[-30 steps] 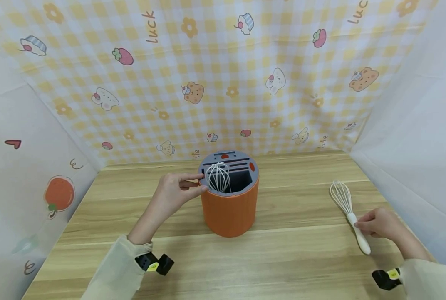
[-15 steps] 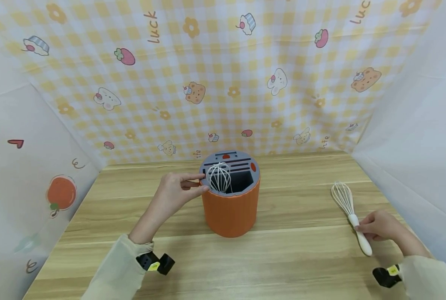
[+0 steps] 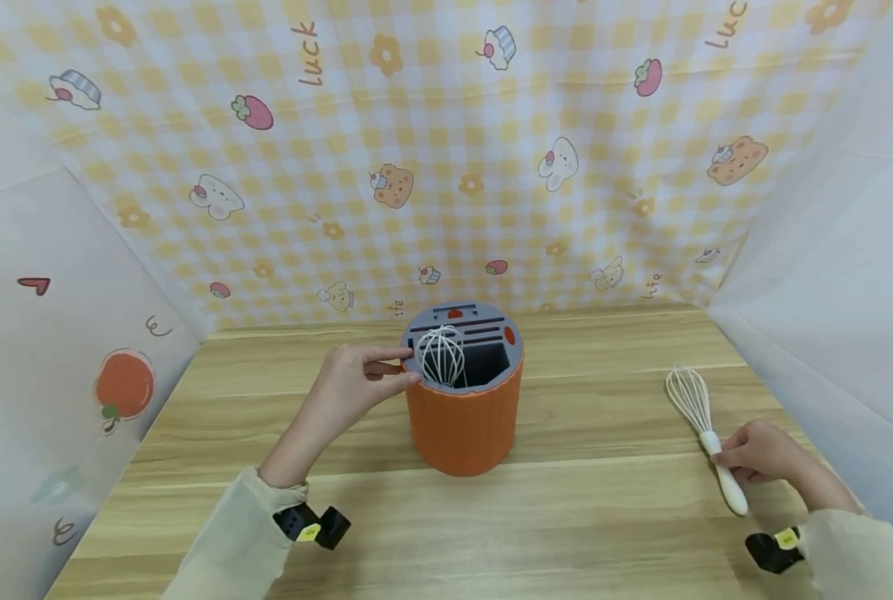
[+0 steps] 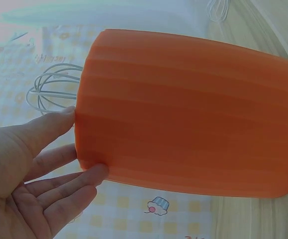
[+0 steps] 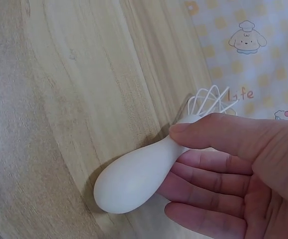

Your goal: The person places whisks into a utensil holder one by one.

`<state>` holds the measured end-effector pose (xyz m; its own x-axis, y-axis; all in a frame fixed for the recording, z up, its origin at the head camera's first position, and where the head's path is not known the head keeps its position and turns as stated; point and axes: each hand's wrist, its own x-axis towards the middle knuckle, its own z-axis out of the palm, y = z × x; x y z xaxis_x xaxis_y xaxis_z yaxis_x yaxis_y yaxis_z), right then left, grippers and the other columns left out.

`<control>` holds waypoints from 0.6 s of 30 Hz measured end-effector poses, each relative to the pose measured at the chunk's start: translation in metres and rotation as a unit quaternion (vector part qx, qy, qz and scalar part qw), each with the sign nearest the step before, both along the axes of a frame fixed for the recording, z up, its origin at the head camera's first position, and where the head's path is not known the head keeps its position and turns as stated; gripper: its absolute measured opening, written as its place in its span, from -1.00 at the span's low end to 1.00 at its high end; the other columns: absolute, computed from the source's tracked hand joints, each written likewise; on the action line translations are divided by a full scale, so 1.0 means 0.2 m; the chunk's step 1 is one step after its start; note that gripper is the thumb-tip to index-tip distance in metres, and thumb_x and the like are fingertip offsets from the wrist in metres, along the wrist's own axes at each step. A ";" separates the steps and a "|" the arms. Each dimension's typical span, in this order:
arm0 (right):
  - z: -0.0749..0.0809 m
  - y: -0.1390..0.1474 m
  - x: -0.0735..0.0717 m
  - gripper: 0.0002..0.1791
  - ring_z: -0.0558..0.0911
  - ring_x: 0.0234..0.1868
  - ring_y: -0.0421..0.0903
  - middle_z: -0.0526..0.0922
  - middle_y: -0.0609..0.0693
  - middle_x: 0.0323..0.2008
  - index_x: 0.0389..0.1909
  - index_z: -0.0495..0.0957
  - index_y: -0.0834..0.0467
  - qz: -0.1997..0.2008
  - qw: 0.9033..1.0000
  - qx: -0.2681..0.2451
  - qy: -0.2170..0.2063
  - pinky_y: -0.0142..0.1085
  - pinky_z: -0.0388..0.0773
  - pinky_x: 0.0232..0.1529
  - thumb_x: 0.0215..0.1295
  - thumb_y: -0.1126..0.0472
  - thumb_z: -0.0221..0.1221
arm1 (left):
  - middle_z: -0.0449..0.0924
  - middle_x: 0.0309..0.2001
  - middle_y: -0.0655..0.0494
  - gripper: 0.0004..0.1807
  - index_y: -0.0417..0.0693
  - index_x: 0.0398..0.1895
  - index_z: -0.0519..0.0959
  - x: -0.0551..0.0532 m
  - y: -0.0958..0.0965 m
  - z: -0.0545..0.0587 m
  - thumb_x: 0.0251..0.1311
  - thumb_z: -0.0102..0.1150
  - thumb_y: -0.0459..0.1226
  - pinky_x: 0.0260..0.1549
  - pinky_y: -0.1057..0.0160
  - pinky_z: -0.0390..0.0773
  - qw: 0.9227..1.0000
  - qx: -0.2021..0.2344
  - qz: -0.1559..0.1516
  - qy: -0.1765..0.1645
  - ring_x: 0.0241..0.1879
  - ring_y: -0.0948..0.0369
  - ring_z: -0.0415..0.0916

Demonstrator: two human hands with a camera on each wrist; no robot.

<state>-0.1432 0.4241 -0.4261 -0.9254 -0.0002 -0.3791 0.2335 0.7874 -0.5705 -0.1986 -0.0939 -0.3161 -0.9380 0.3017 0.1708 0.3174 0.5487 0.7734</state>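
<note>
My left hand [image 3: 356,382] is at the left side of an orange utensil holder [image 3: 463,433] with a grey slotted top. Its thumb and fingertips touch the holder at the upper rim, the fingers fairly straight. Out of the holder's large opening rise the white wire loops of a whisk [image 3: 441,357]; its handle is hidden inside. Far to the right, my right hand [image 3: 761,452] pinches a second white whisk [image 5: 139,174] by the handle, near the neck. The thumb lies over the handle and the fingers are behind it. This whisk lies along the wooden table, wires pointing away from me.
The wooden table [image 3: 589,517] spreads between the holder and the right-hand whisk. A yellow checked cloth [image 3: 461,125] hangs behind it, and white cloth walls [image 3: 829,275] close off both sides. Small black cameras [image 3: 772,552] sit on both wrists.
The head view has shifted slightly, so everything appears a little further right. Both hands keep their places on the holder and the whisk.
</note>
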 end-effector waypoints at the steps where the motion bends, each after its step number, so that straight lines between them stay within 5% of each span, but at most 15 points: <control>1: 0.00 0.00 0.00 -0.79 0.51 -0.60 -0.13 0.56 -0.01 -0.65 -0.52 0.56 0.40 -0.001 1.000 -0.001 0.002 -0.27 0.48 -0.58 0.10 0.28 0.22 | 0.66 -0.23 0.05 -0.65 -0.01 -0.12 0.66 0.00 0.00 0.00 -0.04 0.37 -0.16 -0.38 0.23 0.58 1.000 -0.001 0.000 0.000 -0.29 0.23 0.63; 18: 0.01 0.02 0.02 -0.78 0.48 -0.61 -0.14 0.54 -0.01 -0.65 -0.48 0.56 0.43 0.008 1.000 -0.003 0.024 -0.32 0.46 -0.60 0.12 0.29 0.20 | 0.67 -0.27 0.05 -0.65 -0.02 -0.12 0.66 0.00 0.00 0.00 -0.03 0.37 -0.15 -0.39 0.23 0.57 1.000 0.000 -0.004 0.009 -0.31 0.23 0.63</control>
